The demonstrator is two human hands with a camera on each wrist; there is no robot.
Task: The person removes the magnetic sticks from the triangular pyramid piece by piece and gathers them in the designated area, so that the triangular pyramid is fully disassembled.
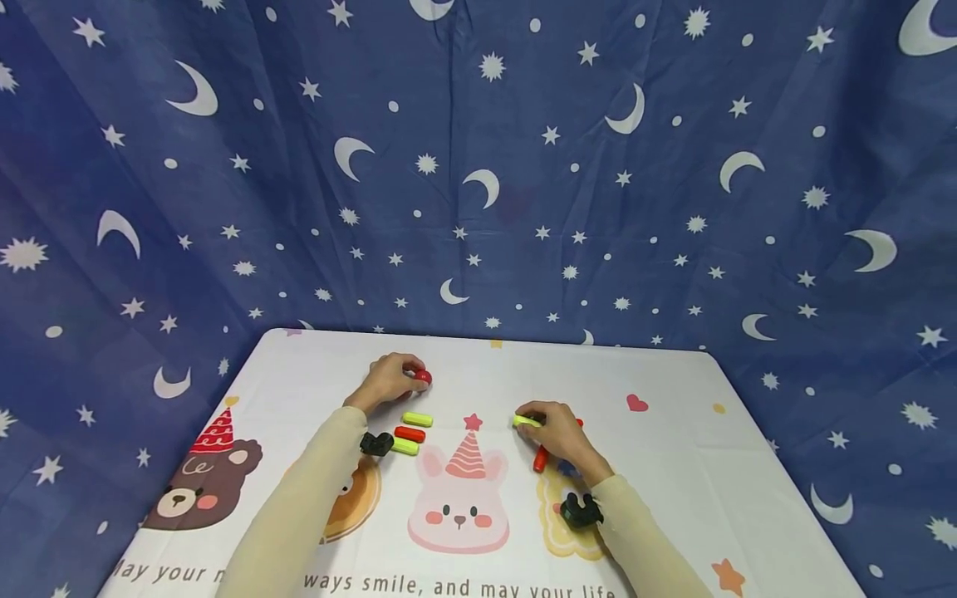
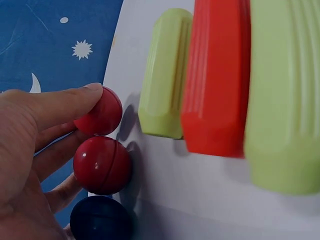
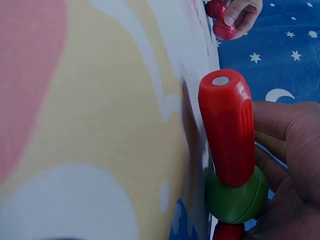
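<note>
My left hand (image 1: 389, 379) pinches a red ball (image 2: 107, 115) between thumb and fingers, over the far left part of the table. Below it in the left wrist view are a second red ball (image 2: 102, 166) and a dark blue ball (image 2: 100, 219), near the curled fingers. My right hand (image 1: 557, 430) holds a yellow-green ridged rod (image 1: 527, 421) at its fingertips; the right wrist view does not show this rod. Close to that hand are a red rod (image 3: 227, 130) and a green ball (image 3: 239, 197) touching its end, with a red piece (image 3: 229, 231) partly cut off below.
Nearer me than the left hand lie two yellow-green rods (image 1: 417, 419) with a red rod (image 1: 409, 433) between them. A printed white cloth (image 1: 478, 374) covers the table. Behind stands a blue curtain (image 1: 508, 216) with moons and stars.
</note>
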